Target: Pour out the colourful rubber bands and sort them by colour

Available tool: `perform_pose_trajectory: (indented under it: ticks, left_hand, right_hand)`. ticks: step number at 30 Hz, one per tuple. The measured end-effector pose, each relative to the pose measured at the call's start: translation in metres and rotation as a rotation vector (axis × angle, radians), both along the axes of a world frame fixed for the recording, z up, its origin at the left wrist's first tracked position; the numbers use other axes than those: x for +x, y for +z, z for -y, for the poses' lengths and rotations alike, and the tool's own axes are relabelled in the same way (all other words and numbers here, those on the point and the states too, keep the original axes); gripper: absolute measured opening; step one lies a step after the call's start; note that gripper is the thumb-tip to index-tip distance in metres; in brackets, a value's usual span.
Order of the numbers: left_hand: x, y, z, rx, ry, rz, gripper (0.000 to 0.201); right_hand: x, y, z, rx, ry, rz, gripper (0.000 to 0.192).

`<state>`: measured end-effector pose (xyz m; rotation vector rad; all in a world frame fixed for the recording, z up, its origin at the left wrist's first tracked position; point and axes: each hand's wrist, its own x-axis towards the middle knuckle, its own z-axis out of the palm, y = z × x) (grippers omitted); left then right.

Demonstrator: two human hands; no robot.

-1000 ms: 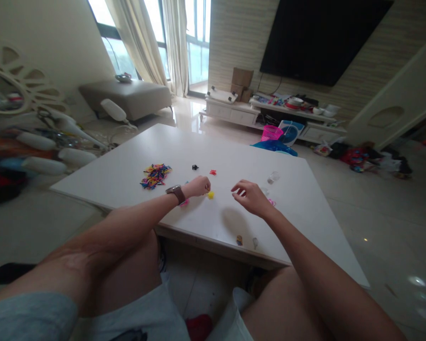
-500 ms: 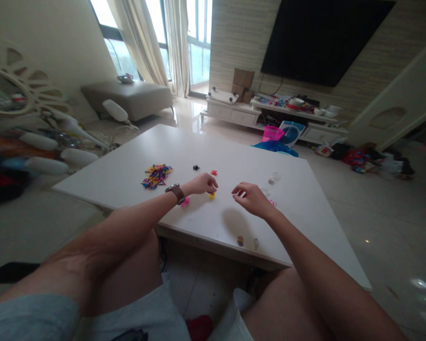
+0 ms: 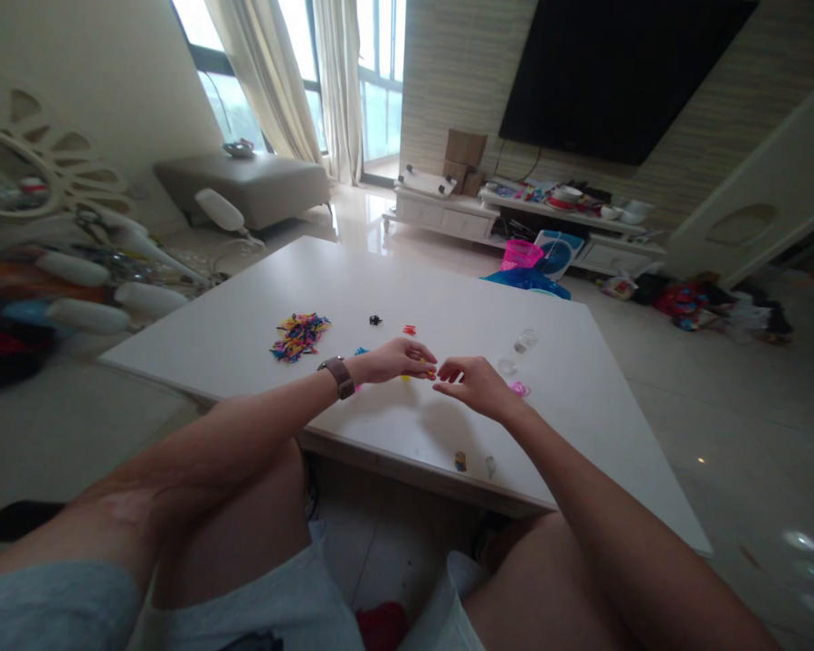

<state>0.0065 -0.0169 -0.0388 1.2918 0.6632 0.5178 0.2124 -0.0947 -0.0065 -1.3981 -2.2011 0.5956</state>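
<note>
My left hand, with a watch on its wrist, pinches a small orange-red piece above the white table. Facing it from the right, my right hand has thumb and fingers apart, close to the piece; nothing shows between them. Under and around the left hand lie a bit of yellow, a bit of pink and a bit of blue, partly hidden. Just beyond are small red pieces and a small black cluster.
A pile of multicoloured small pieces lies left on the white table. To the right are clear containers and a pink item. A small yellow-brown item and a clear one lie near the front edge.
My left hand has moved right, away from the yellow item, and now holds the orange-red piece. My right hand has shifted slightly left; the two hands are nearly touching.
</note>
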Motion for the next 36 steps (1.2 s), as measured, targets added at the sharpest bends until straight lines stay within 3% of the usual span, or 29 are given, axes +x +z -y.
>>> perform_pose_trajectory:
  ticks: [9,20,22,27,29,36]
  left_hand:
    - [0.002,0.004,0.005,0.013,-0.063,-0.017,0.038]
    - [0.001,-0.001,-0.003,0.08,-0.078,-0.041,0.036]
    - [0.0,-0.003,-0.015,0.081,-0.004,-0.029,0.036]
    - [-0.007,-0.016,-0.062,-0.015,0.395,-0.001,0.029]
    - [-0.01,-0.026,-0.079,-0.058,0.495,-0.039,0.024]
    - [-0.015,-0.057,-0.102,-0.203,0.679,-0.054,0.018]
  right_hand:
    - [-0.008,0.004,0.003,0.018,-0.081,0.094,0.008]
    - [-0.006,0.004,-0.001,0.06,-0.202,0.1,0.01]
    - [-0.005,0.005,-0.001,0.065,-0.216,0.069,0.009]
    - [-0.001,0.006,-0.001,0.059,-0.232,0.054,0.011]
    - [0.001,0.006,0.0,0.048,-0.227,0.073,0.009]
    - [0.004,0.004,0.003,0.037,-0.223,0.118,0.008]
